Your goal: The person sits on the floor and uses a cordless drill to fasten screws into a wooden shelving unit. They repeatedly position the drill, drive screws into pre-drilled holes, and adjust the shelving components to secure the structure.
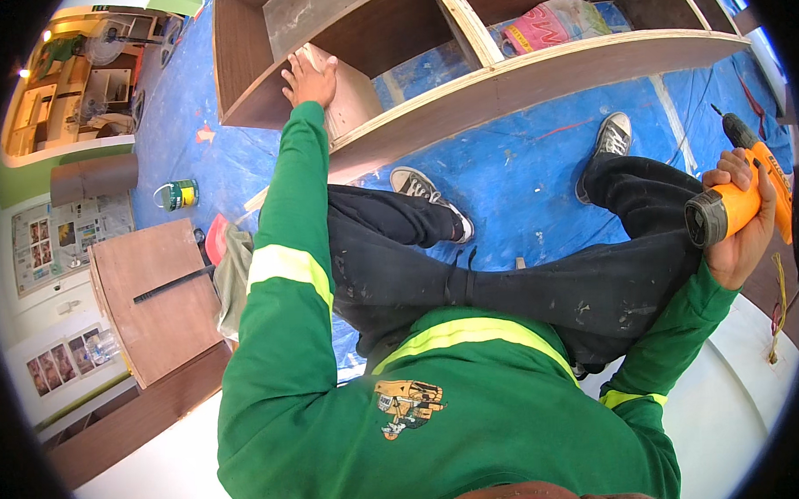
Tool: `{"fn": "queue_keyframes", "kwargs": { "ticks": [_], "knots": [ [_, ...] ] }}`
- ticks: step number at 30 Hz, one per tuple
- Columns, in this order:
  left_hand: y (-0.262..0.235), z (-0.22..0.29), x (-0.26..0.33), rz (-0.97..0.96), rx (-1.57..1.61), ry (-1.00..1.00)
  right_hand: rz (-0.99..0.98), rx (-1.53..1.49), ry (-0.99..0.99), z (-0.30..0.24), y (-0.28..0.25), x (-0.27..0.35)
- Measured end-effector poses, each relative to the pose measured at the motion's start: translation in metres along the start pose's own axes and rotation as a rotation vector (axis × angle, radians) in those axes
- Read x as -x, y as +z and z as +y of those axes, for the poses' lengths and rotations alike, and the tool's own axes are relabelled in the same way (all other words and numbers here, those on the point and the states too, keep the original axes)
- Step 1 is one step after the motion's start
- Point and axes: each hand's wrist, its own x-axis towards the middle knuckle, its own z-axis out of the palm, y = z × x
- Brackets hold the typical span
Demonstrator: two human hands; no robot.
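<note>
My left hand (313,79) lies with fingers spread on a light brown wooden panel (352,106), inside the left part of a long wooden cabinet frame (447,105). Brown boards and pale plywood edges make up this frame, which is divided into open compartments. Off to the right, my right hand (740,224) is wrapped round an orange and black cordless drill (729,213). The drill's dark chuck (739,132) and thin bit point away from me, toward the upper left. Its tip touches nothing that I can see.
Blue plastic sheeting (512,201) covers the floor. A pink printed sack (554,26) shows within the cabinet frame. At the left stand a green paint bucket (179,194) and a brown wooden board (160,311). Yellow wires (778,311) stick out at the far right.
</note>
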Motion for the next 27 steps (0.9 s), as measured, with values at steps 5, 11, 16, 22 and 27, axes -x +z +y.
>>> {"fn": "queue_keyframes", "kwargs": {
  "ticks": [5, 11, 16, 22, 27],
  "knots": [
    [0.005, 0.003, -0.029, 0.052, -0.076, -0.009, 0.029, 0.016, 0.004, 0.005, 0.004, -0.001],
    [0.006, 0.006, -0.04, -0.042, -0.163, 0.002, 0.029, 0.021, 0.021, 0.011, 0.013, -0.004],
    [-0.021, -0.035, -0.059, -0.337, -0.377, 0.125, 0.081, -0.024, 0.011, 0.015, 0.02, -0.005],
    [-0.014, 0.005, 0.001, -0.149, -0.107, 0.131, 0.01, -0.021, -0.003, 0.03, 0.039, -0.007],
    [0.004, -0.031, 0.012, 0.051, 0.121, 0.222, 0.03, -0.025, 0.162, 0.058, 0.05, -0.02]
  ]
}}
